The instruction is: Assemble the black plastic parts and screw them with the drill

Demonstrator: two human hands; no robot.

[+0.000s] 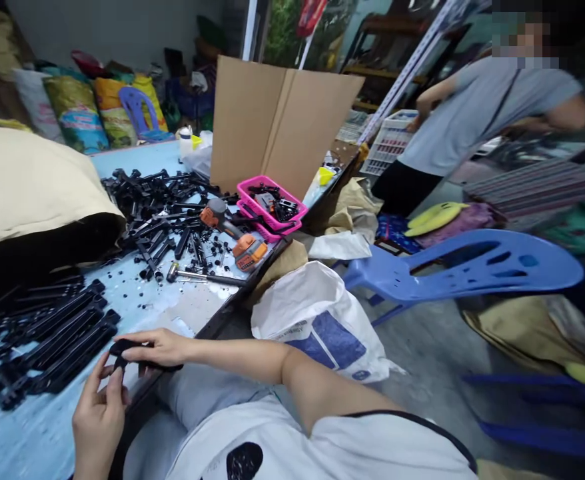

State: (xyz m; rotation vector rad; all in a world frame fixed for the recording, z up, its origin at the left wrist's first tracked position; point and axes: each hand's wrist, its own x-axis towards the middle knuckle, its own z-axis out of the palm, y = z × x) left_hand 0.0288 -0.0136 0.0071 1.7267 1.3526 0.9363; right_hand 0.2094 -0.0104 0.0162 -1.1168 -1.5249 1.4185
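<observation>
Head view: left fingers (114, 388) and right fingers (137, 353) pinch one black part (121, 348), one hammer (207, 276) lying beyond.

A black part (120, 347), probably one long piece, sits pinched in the left hand (100, 408) and extends beneath the right hand (165, 348).

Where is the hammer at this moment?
In the head view, the hammer lies left of centre on the blue table, near its edge, just below the orange-and-grey power tool.
</observation>
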